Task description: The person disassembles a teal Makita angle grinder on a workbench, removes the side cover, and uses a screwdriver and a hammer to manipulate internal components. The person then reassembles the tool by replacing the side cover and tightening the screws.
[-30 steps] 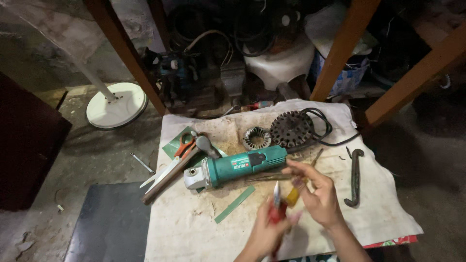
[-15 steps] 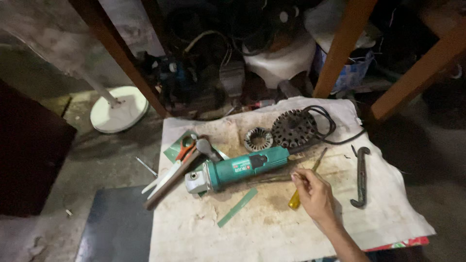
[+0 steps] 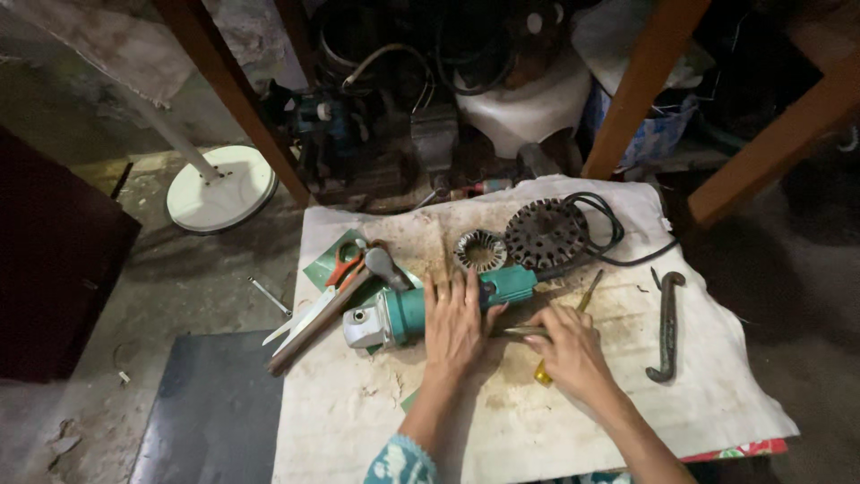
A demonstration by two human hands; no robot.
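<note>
I work at a low counter covered with a stained white cloth. Beyond its far edge, slanted brown wooden legs and beams cross a dim clutter of cables and machine parts. The floor is bare grey concrete. A round white base with a pole stands off the far left corner. A dark sheet lies along the left edge. Lighting is low.

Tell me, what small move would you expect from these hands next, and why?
Probably the right hand brings its thin metal tool up to the green angle grinder. The left hand lies flat across the grinder's body, pinning it to the stained cloth, and the tool's tip already points at the casing.
</note>
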